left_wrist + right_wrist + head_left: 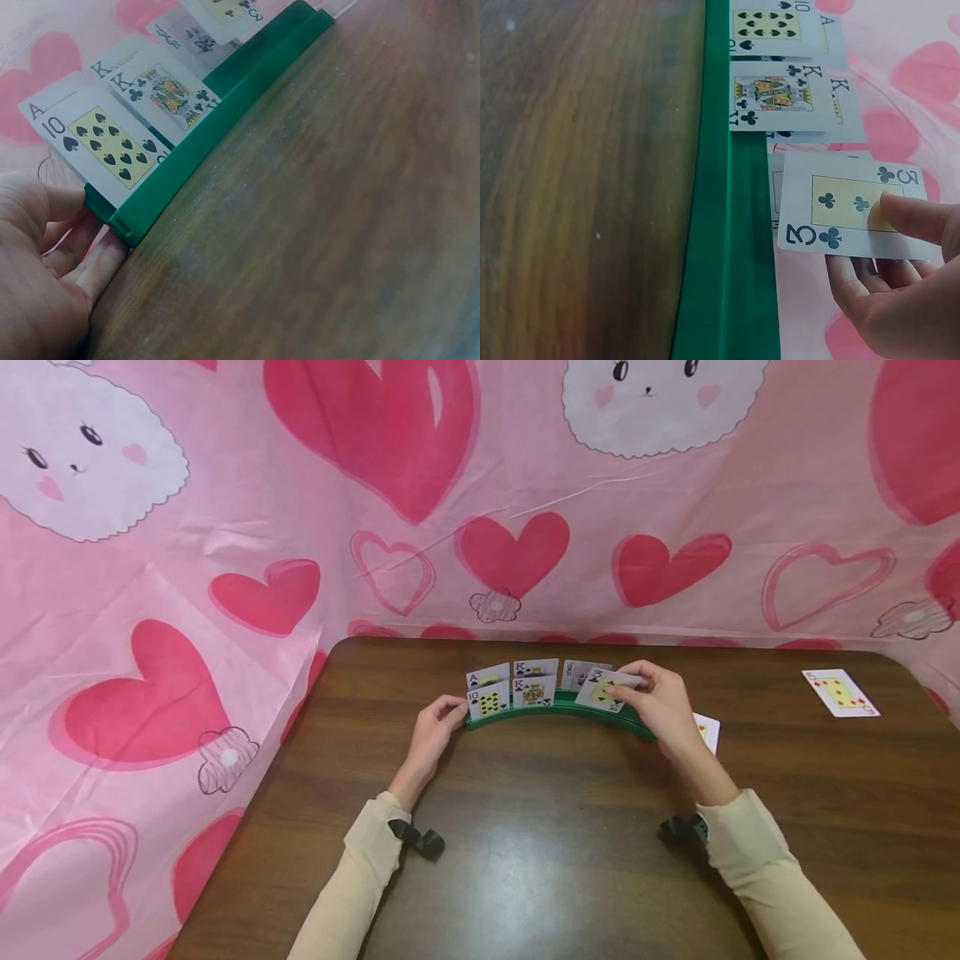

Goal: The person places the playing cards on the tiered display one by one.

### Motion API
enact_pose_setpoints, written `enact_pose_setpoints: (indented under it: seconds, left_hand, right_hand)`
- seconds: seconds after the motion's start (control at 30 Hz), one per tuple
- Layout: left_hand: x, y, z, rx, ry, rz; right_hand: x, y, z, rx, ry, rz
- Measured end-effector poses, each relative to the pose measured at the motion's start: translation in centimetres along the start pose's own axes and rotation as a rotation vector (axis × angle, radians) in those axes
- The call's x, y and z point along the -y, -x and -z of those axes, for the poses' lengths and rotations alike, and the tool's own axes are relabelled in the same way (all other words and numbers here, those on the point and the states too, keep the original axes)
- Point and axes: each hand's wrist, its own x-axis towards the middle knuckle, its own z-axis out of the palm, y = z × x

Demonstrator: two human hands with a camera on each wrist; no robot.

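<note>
A curved green card holder stands on the table with playing cards upright in it. In its left part, a ten of spades stands before an ace, and a king of clubs before another king. Farther right, a greyish card, seemingly a joker, stands in the back row. My left hand grips the holder's left end between thumb and fingers. Between thumb and fingers, my right hand pinches a three of clubs, tilted in front of the greyish card; whether it touches the holder I cannot tell.
A red-suited card lies on the table, partly hidden behind my right wrist. Farther right lies a face-up diamonds card. A pink heart-patterned cloth hangs along the back and left of the brown table.
</note>
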Motion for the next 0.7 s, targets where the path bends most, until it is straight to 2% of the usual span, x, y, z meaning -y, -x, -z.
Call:
enact_pose_setpoints:
  seconds: [0.33,0.7]
  left_hand:
    - [-0.1,0.2,0.0,0.002,0.017,-0.004]
    - [0.2,0.2,0.0,0.0,0.008,-0.018]
  right_hand:
    - [-0.3,-0.1,-0.6,0.04,-0.004,-0.032]
    - [-0.7,0.0,-1.4,0.047,0.003,-0.022]
